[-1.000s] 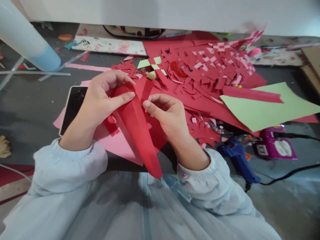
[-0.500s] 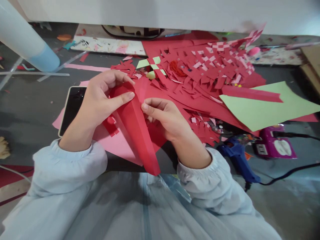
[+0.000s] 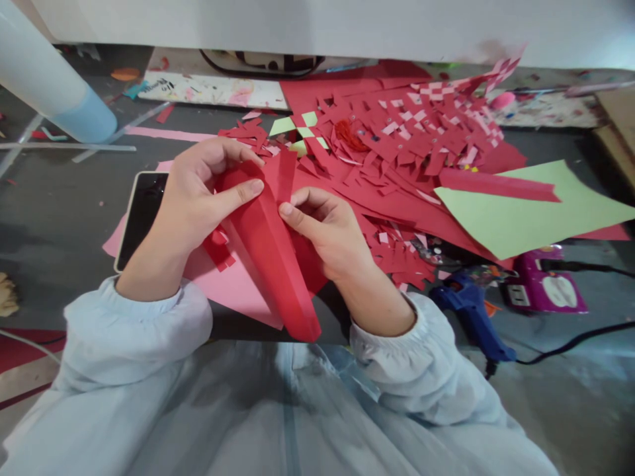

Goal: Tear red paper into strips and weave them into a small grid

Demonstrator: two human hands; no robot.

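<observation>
A folded sheet of red paper (image 3: 270, 258) slants between my hands, its lower end near the table's front edge. My left hand (image 3: 203, 185) pinches its upper left part, thumb on top and fingers behind. At the right side of the fold, my right hand (image 3: 327, 228) is closed with thumb and index finger on the base of a narrow red flap (image 3: 286, 173) that stands up from it. The tips of my other right fingers are hidden. Under the red paper lies a pink sheet (image 3: 235, 287), with a small cut red piece (image 3: 218, 251) beside my left wrist.
A phone (image 3: 141, 218) lies left of my left forearm. Cut red strips and a woven red and pink piece (image 3: 417, 125) spread behind my hands. A light green sheet (image 3: 536, 221), a blue glue gun (image 3: 471, 311) and a purple box (image 3: 550, 291) with a cord are on the right.
The narrow red flap now stands more upright and apart from the fold. The paper's lower end has shifted slightly up and right. Both hands keep their grip.
</observation>
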